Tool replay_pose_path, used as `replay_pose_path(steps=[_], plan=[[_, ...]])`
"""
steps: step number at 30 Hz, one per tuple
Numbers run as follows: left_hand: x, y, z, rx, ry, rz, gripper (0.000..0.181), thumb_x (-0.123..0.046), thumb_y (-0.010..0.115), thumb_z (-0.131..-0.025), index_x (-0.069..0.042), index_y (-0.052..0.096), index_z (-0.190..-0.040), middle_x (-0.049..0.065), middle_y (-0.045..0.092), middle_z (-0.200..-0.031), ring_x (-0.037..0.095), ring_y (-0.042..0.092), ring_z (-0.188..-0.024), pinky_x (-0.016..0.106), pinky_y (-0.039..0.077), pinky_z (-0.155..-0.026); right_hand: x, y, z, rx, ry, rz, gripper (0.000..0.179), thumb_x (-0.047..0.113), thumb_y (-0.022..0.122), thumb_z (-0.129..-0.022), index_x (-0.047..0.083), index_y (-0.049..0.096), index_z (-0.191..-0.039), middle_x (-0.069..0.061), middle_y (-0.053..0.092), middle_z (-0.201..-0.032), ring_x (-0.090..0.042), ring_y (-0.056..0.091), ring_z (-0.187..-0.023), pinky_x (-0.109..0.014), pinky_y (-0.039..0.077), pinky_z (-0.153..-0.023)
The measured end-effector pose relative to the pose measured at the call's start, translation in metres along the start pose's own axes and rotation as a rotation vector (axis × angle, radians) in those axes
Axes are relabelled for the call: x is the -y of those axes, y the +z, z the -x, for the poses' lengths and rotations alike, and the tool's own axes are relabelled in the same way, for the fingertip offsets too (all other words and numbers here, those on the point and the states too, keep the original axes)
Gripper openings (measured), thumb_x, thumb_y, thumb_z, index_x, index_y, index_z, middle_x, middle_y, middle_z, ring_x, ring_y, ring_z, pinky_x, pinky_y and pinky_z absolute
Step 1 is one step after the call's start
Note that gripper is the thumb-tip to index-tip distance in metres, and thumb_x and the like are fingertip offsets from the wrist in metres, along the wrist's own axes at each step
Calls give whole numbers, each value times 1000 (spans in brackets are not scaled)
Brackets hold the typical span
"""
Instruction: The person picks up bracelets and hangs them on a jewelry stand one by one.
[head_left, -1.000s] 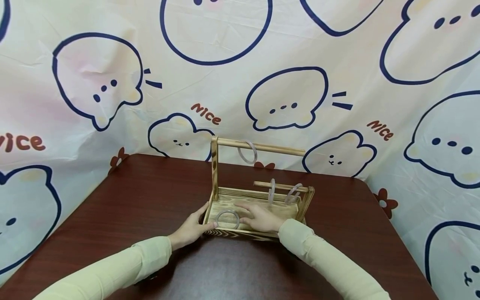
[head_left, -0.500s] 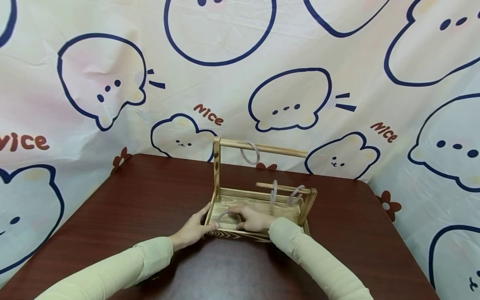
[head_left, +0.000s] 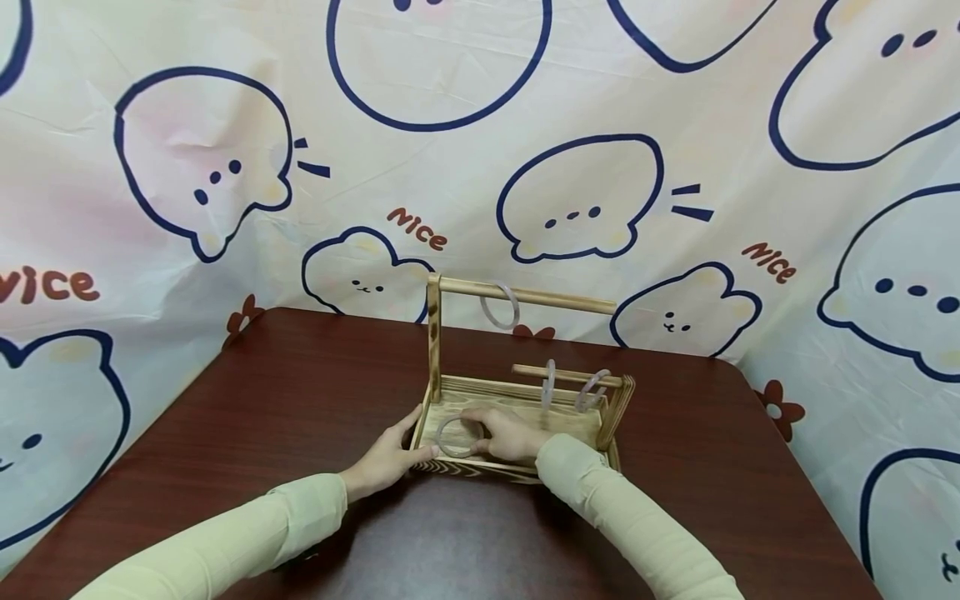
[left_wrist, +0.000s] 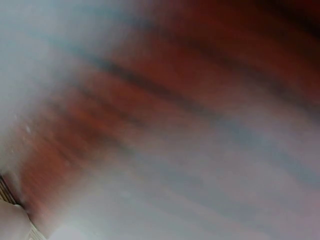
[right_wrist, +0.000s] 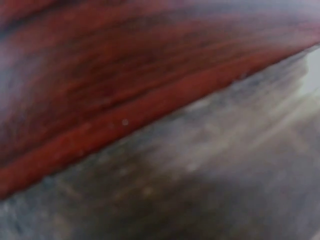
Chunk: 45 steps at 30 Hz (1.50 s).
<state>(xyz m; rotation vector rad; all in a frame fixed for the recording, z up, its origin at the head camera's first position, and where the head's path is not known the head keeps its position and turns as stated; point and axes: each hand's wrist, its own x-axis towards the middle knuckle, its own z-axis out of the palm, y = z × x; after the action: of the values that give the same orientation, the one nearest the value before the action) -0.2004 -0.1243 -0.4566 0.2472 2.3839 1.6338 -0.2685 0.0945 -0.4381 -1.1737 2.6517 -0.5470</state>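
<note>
A wooden bangle stand (head_left: 434,350) with a tray base, a tall upper bar and a shorter lower bar sits on the table. My left hand (head_left: 384,460) grips the tray's front left corner, thumb over the front rim and fingers along the left side. Inside the tray, my right hand (head_left: 512,435) pinches a pale translucent bangle (head_left: 438,437) by its right side, the ring tilted up toward me. One more bangle (head_left: 515,310) hangs from the upper bar. Two others, a near bangle (head_left: 548,387) and an outer bangle (head_left: 581,400), hang on the lower bar.
The dark red-brown table (head_left: 300,392) extends around the stand on all sides. A cartoon-printed cloth (head_left: 465,183) hangs behind it and along both sides. Both wrist views are mostly blurred tabletop, with a bit of hand (left_wrist: 12,220) at the left view's lower corner.
My right hand has moved left across the tray and closed its thumb and fingers on the bangle, which now tilts slightly. The left hand keeps its grip on the corner.
</note>
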Motion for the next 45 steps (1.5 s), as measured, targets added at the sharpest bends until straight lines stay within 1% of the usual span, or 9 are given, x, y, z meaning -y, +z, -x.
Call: replay_pose_path(steps=[7,12,14,21,23,30,37,42,45], plan=[[2,1,-2,-47,1,-72,81,-25,65,-86,-8,15,-148,17,27,-147,19,44,-59,25,42,-56,-4,3,0,-23,4,-5,54,20,70,-81,3,51,-129,-12,55,-127,-24,49,-119,-37,39,-100],[0,2,-2,-58,10,-83,80,-24,64,-86,-6,16,-147,12,17,-152,26,51,-93,38,44,-85,-5,2,0,-36,-4,-2,53,22,70,-81,4,52,-127,-8,59,-118,-20,54,-110,-34,42,-96],[-1,2,-2,-65,19,-85,80,-25,64,-86,-6,16,-147,12,17,-152,24,39,-117,42,34,-99,-5,1,0,-36,1,-12,55,22,70,-81,4,51,-128,-8,59,-118,-20,55,-109,-34,43,-96],[-1,1,-1,-66,21,-100,81,-27,65,-85,-5,17,-147,13,18,-152,27,36,-124,47,28,-104,-2,-1,-6,18,22,-76,70,21,74,-77,2,41,-137,-11,48,-136,-24,42,-128,-36,32,-107],[-1,1,-1,-59,24,-87,82,-29,65,-85,-5,16,-147,13,17,-152,27,19,-136,50,20,-108,-1,0,-9,31,20,-67,72,20,75,-76,3,41,-137,-10,47,-137,-24,40,-129,-36,31,-107],[0,1,-2,-56,26,-69,83,-29,66,-84,-4,16,-147,12,17,-152,27,13,-139,51,17,-110,4,2,-16,31,33,-21,73,19,78,-72,4,44,-136,-9,47,-137,-22,41,-128,-34,31,-107],[0,1,-1,-65,8,-75,83,-29,66,-84,-6,17,-147,12,20,-151,22,46,-100,38,37,-93,7,3,-17,39,47,-53,73,17,78,-72,3,44,-135,-10,47,-137,-22,41,-129,-34,31,-107],[-1,1,-1,-62,20,-76,82,-27,65,-85,-5,17,-147,12,18,-152,24,22,-134,48,20,-108,6,3,-19,42,69,-34,72,20,79,-72,4,46,-134,-8,50,-135,-21,43,-127,-33,33,-106],[-2,1,-2,-64,21,-83,81,-27,65,-86,-4,17,-147,13,18,-152,25,26,-130,47,23,-107,7,2,-19,42,83,1,71,22,79,-71,7,49,-133,-6,53,-132,-19,46,-124,-32,35,-104]])
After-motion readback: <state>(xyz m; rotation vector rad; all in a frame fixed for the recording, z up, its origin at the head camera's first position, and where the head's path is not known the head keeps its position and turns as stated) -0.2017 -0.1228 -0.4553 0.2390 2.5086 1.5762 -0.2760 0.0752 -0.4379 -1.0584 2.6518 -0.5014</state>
